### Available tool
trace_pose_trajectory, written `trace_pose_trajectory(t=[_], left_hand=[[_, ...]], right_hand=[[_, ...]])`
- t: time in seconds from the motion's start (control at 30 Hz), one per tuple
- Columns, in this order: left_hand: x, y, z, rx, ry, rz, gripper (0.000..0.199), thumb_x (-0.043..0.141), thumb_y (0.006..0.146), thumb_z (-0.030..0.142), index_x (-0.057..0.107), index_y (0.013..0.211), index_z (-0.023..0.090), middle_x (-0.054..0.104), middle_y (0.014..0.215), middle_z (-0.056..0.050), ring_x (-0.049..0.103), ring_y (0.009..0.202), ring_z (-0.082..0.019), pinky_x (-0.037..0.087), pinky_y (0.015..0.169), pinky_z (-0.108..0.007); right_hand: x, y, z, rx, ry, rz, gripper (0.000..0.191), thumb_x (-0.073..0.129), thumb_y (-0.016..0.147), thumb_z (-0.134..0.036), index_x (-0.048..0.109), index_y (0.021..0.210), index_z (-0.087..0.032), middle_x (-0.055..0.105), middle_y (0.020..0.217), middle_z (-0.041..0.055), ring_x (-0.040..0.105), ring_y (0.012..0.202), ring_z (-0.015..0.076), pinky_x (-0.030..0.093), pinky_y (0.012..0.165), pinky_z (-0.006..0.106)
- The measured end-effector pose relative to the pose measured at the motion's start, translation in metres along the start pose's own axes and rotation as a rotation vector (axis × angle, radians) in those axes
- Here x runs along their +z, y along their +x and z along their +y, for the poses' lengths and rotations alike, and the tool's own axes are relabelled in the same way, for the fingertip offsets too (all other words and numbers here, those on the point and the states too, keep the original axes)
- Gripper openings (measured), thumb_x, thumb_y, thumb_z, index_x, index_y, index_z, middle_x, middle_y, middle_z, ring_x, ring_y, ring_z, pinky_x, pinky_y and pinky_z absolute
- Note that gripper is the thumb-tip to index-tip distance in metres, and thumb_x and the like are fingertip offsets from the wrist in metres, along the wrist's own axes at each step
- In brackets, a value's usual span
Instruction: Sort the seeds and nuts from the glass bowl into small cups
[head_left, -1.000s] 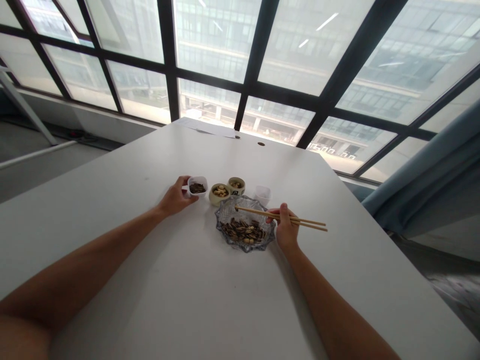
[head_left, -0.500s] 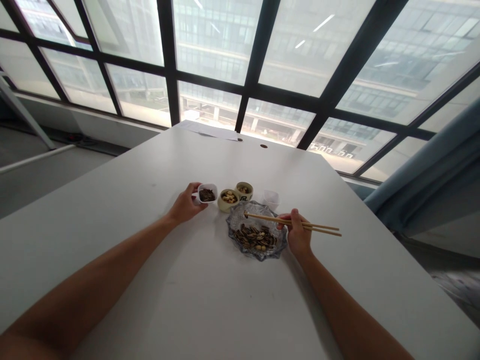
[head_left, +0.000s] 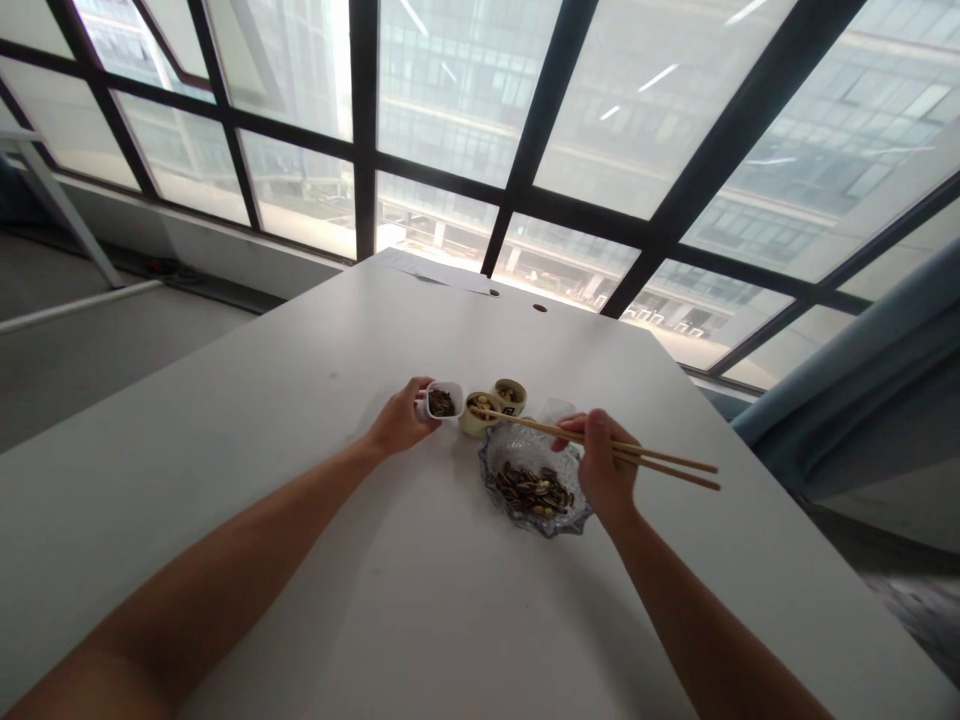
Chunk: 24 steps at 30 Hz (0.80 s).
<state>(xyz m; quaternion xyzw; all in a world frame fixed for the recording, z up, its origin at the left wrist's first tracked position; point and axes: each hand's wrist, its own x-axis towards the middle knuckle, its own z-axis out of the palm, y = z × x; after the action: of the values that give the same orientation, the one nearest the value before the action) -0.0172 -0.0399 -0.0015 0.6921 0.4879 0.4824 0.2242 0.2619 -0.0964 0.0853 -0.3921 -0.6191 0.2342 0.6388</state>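
My left hand [head_left: 406,416] grips a small white plastic cup [head_left: 455,411] that holds dark sunflower seeds [head_left: 441,403]. My right hand [head_left: 604,462] is closed around a pair of wooden chopsticks [head_left: 667,463]. Their tips reach over the nearer beige cup [head_left: 472,424], which has pale nuts in it; whether the tips pinch anything is too small to tell. A second beige cup [head_left: 519,404] with dark lettering stands just behind it. Below the chopsticks sits a scalloped glass bowl [head_left: 491,487] with striped sunflower seeds and a few round pale nuts.
Partly hidden behind my right hand is a clear plastic cup [head_left: 556,406]. White paper [head_left: 442,275] lies at the far end of the white table [head_left: 420,600]. Tall windows rise beyond it, and a blue curtain [head_left: 847,370] hangs on the right.
The chopstick tips have moved from above the glass bowl to over the nearer beige cup. My left hand has brought the white cup closer to the beige cups. The view has shifted slightly.
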Motion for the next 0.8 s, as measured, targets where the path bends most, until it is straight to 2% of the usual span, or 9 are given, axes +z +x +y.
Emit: trace_pose_trajectory(t=[0.1, 0.17, 0.27, 0.3, 0.37, 0.5, 0.63, 0.8], left_hand=[[0.0, 0.0, -0.001, 0.013, 0.002, 0.005, 0.055, 0.073, 0.067, 0.027, 0.05, 0.117, 0.021, 0.073, 0.108, -0.008, 0.07, 0.101, -0.024, 0.057, 0.082, -0.034], [0.0, 0.0, -0.002, 0.019, 0.002, 0.004, 0.056, 0.074, 0.067, 0.028, 0.05, 0.117, 0.021, 0.073, 0.108, -0.009, 0.07, 0.101, -0.024, 0.057, 0.082, -0.036], [0.0, 0.0, -0.002, 0.023, -0.01, 0.002, 0.056, 0.075, 0.067, 0.03, 0.05, 0.116, 0.021, 0.073, 0.108, -0.009, 0.07, 0.101, -0.024, 0.057, 0.082, -0.036], [-0.001, 0.0, -0.002, 0.02, -0.013, 0.002, 0.056, 0.075, 0.067, 0.031, 0.05, 0.116, 0.021, 0.073, 0.108, -0.009, 0.07, 0.101, -0.024, 0.057, 0.082, -0.036], [-0.001, 0.0, -0.001, 0.004, -0.014, -0.001, 0.056, 0.074, 0.067, 0.031, 0.05, 0.116, 0.02, 0.073, 0.107, -0.009, 0.07, 0.1, -0.023, 0.057, 0.082, -0.036], [-0.001, 0.0, 0.001, -0.035, -0.02, -0.011, 0.056, 0.074, 0.066, 0.03, 0.051, 0.116, 0.02, 0.072, 0.104, -0.009, 0.07, 0.096, -0.023, 0.057, 0.081, -0.035], [-0.001, 0.001, 0.001, -0.039, -0.01, 0.001, 0.057, 0.074, 0.065, 0.03, 0.051, 0.116, 0.021, 0.072, 0.105, -0.008, 0.07, 0.097, -0.022, 0.057, 0.082, -0.035], [-0.001, 0.001, 0.0, -0.043, 0.015, 0.004, 0.057, 0.074, 0.065, 0.029, 0.051, 0.116, 0.02, 0.072, 0.104, -0.009, 0.07, 0.096, -0.023, 0.057, 0.082, -0.035]], right_hand=[[0.032, 0.01, -0.005, -0.005, -0.053, -0.145, 0.046, 0.052, 0.095, -0.055, 0.068, 0.071, -0.019, 0.063, 0.053, 0.0006, 0.061, 0.052, 0.0158, 0.049, 0.057, 0.03], [0.048, 0.017, -0.003, 0.016, -0.078, -0.233, 0.043, 0.055, 0.093, -0.056, 0.068, 0.074, -0.02, 0.065, 0.057, 0.0005, 0.062, 0.056, 0.0163, 0.049, 0.058, 0.029], [0.054, 0.025, 0.0, 0.06, -0.11, -0.344, 0.044, 0.056, 0.092, -0.057, 0.068, 0.072, -0.019, 0.069, 0.065, 0.0023, 0.064, 0.062, 0.0166, 0.048, 0.059, 0.029], [0.05, 0.026, 0.0, 0.067, -0.117, -0.336, 0.045, 0.056, 0.091, -0.058, 0.069, 0.072, -0.019, 0.069, 0.066, 0.0028, 0.064, 0.063, 0.0165, 0.048, 0.059, 0.028], [0.033, 0.026, 0.0, 0.069, -0.12, -0.241, 0.048, 0.055, 0.091, -0.06, 0.07, 0.073, -0.019, 0.069, 0.063, 0.0032, 0.063, 0.061, 0.0165, 0.048, 0.059, 0.029], [-0.016, 0.023, 0.003, 0.117, -0.091, 0.003, 0.055, 0.053, 0.089, -0.066, 0.07, 0.066, -0.019, 0.065, 0.052, 0.0038, 0.061, 0.051, 0.017, 0.049, 0.058, 0.031], [-0.052, 0.019, 0.014, 0.186, -0.1, -0.04, 0.062, 0.055, 0.083, -0.073, 0.067, 0.054, -0.019, 0.06, 0.043, 0.0036, 0.055, 0.041, 0.0151, 0.044, 0.048, 0.03], [-0.062, 0.013, 0.031, 0.24, -0.102, -0.147, 0.065, 0.056, 0.08, -0.076, 0.067, 0.051, -0.018, 0.058, 0.041, 0.003, 0.053, 0.037, 0.0136, 0.042, 0.042, 0.028]])
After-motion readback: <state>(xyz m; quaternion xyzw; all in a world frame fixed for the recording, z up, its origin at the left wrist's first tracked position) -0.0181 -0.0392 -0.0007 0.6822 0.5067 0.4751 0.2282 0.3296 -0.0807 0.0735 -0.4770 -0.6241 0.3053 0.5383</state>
